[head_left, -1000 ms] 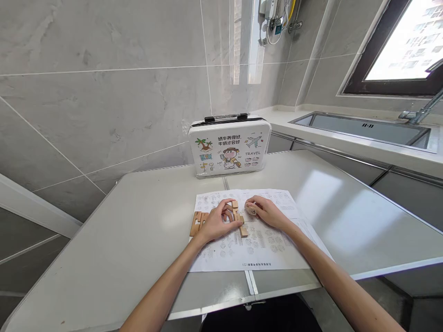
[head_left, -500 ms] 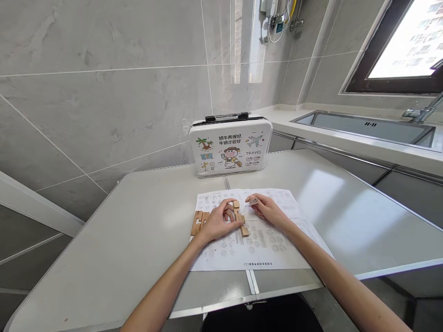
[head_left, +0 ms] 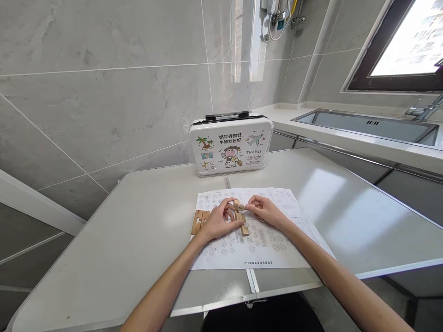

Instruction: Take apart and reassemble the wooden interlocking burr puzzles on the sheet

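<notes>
A printed instruction sheet (head_left: pixel 263 249) lies on the grey table (head_left: pixel 131 249). On it stands a partly joined set of wooden puzzle bars (head_left: pixel 243 226). My left hand (head_left: pixel 216 222) curls round these bars and holds them down. Two more notched wooden pieces (head_left: pixel 198 220) lie flat just left of that hand. My right hand (head_left: pixel 265 211) pinches a small wooden block (head_left: pixel 239 207) between thumb and fingers and holds it against the top of the joined bars.
A white tin case (head_left: pixel 230 146) with cartoon prints and a black handle stands upright at the table's far edge against the tiled wall. A counter with a steel sink (head_left: pixel 367 125) and a tap runs along the right, under a window.
My right hand has carried the small block leftward, from beside the bars to touching their top. My left hand has stayed on the bars.
</notes>
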`<state>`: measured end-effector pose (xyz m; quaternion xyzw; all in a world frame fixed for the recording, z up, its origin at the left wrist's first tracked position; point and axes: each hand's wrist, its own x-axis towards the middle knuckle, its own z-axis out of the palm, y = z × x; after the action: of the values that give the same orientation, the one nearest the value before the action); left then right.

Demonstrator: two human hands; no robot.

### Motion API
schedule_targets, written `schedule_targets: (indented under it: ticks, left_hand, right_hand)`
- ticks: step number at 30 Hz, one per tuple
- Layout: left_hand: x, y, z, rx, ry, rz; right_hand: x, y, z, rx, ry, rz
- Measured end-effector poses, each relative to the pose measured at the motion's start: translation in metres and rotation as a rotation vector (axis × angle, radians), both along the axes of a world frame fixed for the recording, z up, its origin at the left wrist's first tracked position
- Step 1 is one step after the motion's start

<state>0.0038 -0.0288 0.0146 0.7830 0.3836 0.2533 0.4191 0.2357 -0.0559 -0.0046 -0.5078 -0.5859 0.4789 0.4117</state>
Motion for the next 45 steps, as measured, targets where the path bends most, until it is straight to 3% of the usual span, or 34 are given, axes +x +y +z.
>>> schedule_targets:
  ticks: [8,32,45]
  left_hand:
    - [-0.0006,-0.0020,0.0039,0.032,0.041,0.017]
    - [-0.0011,-0.0043,0.0068,0.059,0.040,-0.043]
    - [-0.0001,-0.0034,0.0076,0.055,-0.003,-0.031]
  right_hand:
    - [0.0004,0.0017,-0.0077,-0.044,0.077,0.159]
    - [-0.0037,-0.0016,0.0011,0.000,0.123,0.139]
    - [-0.0040,-0.0023,-0.0044,-0.013,0.140,0.217]
